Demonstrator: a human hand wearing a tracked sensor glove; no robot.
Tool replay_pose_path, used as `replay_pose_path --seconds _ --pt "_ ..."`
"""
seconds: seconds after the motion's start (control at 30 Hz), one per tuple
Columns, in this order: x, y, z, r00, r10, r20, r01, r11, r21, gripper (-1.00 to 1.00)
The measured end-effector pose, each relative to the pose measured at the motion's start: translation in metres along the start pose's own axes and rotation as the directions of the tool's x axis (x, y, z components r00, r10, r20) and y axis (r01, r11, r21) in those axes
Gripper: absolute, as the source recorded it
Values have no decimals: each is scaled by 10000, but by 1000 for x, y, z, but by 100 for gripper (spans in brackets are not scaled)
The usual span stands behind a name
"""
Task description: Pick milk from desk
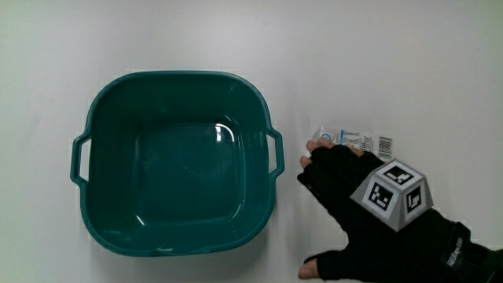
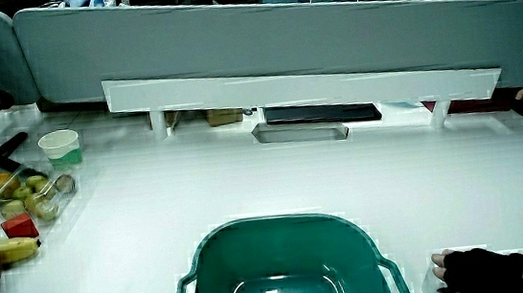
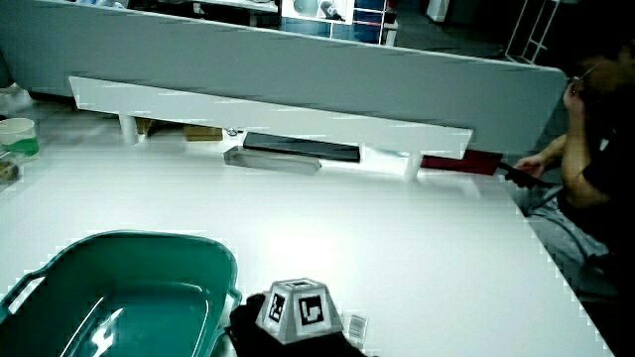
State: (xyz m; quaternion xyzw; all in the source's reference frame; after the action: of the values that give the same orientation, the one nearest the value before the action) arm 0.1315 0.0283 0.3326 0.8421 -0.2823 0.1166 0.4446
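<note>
Milk [image 1: 354,140]: a small flat white packet with blue print and a barcode, lying on the white table [image 1: 393,55], just beside the teal basin [image 1: 177,161] and partly under the fingertips. Hand [image 1: 354,185]: black glove, patterned cube [image 1: 393,195] on its back, palm down over the packet's nearer edge; fingers extended and touching it, thumb apart, so not yet a closed grasp, probably because so flat a packet must be pinned before it is pinched; basin holds nothing. Task judged barely begun; milk not lifted.
</note>
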Motion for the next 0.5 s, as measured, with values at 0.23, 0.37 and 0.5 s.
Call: replay_pose_path --seconds 0.23,0.37,0.5 --pt "22 6 11 9978 -668 -55 670 9967 455 0" --pt "34 10 17 9952 -980 -80 983 9935 579 0" --pt "47 16 23 9910 -1300 -329 1316 9899 519 0"
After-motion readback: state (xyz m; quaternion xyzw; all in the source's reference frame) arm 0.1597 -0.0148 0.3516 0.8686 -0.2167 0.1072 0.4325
